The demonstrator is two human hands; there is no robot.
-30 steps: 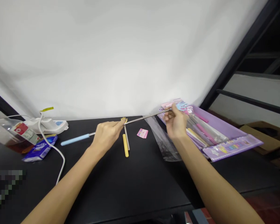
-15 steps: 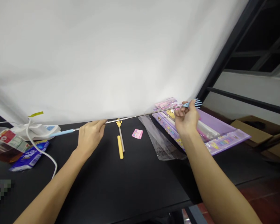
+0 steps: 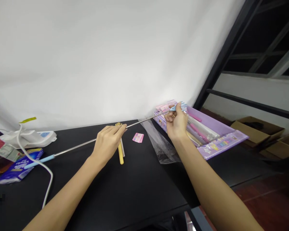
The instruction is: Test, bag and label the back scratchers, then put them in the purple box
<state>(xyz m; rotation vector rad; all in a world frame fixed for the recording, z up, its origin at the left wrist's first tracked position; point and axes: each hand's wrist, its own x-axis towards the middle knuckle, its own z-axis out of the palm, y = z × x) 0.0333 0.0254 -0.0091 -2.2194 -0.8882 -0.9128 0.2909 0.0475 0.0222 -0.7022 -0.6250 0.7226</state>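
Between both hands stretches a telescopic back scratcher [image 3: 74, 148] with a light blue handle, a long metal rod and a blue claw head. My left hand [image 3: 108, 141] is closed around the middle of the rod. At the claw end, my right hand [image 3: 177, 123] grips the neck just below the blue prongs. The rod slants, its handle end low at the left over a blue packet [image 3: 20, 168]. Below my left hand, partly hidden by it, a yellow back scratcher [image 3: 120, 153] lies collapsed on the black table [image 3: 135, 186].
Right of a pink card [image 3: 138, 137] lies a clear plastic sleeve [image 3: 156, 141]. A purple display box [image 3: 221, 123] holds several wrapped back scratchers. At the left are a white power strip [image 3: 44, 138], a white cable [image 3: 49, 187] and a drink container [image 3: 0, 160]. Cardboard boxes [image 3: 257, 128] stand beyond the table.
My left hand has slid along the rod towards the claw, and the hands are closer together. The handle end has dropped lower left. The view has shifted slightly right.
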